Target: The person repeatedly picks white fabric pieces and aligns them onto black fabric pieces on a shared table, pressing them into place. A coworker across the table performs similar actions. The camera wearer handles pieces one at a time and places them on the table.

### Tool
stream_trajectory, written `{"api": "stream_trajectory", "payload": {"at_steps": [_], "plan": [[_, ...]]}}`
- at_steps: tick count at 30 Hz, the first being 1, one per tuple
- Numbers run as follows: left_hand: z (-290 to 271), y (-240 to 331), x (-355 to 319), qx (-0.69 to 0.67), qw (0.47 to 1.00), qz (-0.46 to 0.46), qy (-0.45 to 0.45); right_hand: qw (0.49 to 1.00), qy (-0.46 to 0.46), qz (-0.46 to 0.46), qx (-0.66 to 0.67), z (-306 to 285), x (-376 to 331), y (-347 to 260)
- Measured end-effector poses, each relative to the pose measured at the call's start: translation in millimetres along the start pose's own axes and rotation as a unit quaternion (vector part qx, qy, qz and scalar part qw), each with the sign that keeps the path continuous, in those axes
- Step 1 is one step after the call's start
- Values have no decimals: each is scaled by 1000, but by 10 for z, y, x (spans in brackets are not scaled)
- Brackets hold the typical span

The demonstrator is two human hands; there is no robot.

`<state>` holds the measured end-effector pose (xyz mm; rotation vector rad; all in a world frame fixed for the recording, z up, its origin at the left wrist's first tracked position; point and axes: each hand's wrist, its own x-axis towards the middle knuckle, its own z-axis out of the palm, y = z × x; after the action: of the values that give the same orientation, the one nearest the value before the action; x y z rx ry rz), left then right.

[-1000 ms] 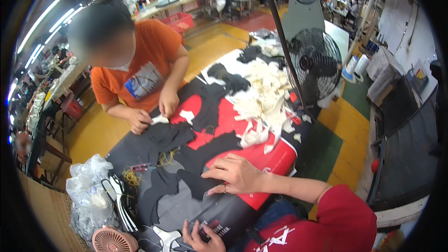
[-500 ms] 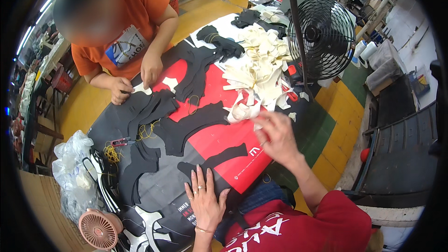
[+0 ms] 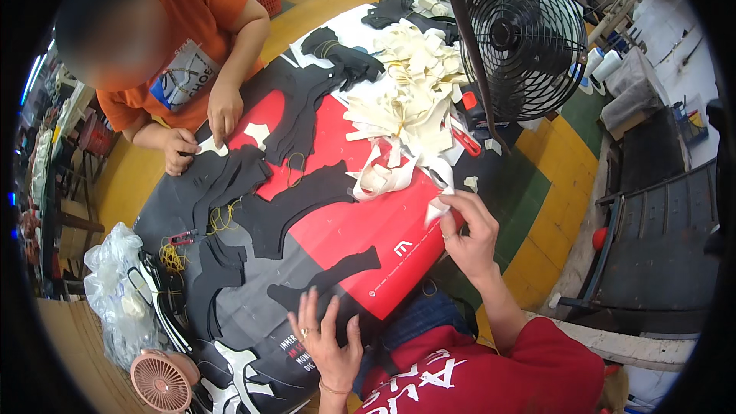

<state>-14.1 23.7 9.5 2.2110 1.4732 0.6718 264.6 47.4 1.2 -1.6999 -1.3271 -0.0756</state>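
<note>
the right hand [image 3: 469, 234] pinches a small cream fabric piece [image 3: 438, 210] at the table's right edge. the left hand [image 3: 328, 340] lies open and flat, fingers spread, on a black fabric piece [image 3: 326, 282] at the near edge, gripping nothing.

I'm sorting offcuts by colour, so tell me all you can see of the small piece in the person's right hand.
The small white piece looks like thin, flat fabric or foam with an angular, cut outline. It is pinched at one edge by the fingertips of the right hand, held just above the red sheet near the table's right edge. It sits close to the heap of cream pieces, apart from them. Its underside is hidden.
</note>
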Motion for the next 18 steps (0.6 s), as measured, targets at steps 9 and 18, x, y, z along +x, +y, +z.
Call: {"api": "stream_trajectory", "payload": {"at_steps": [9,18], "plan": [[84,286,508,-616,708,-253,-235,951,-134,-165,223,-18,-519,-559],[-206,90,386,-711,659,-235,-68,918,-209,-252,224,41,-557,-719]]}}
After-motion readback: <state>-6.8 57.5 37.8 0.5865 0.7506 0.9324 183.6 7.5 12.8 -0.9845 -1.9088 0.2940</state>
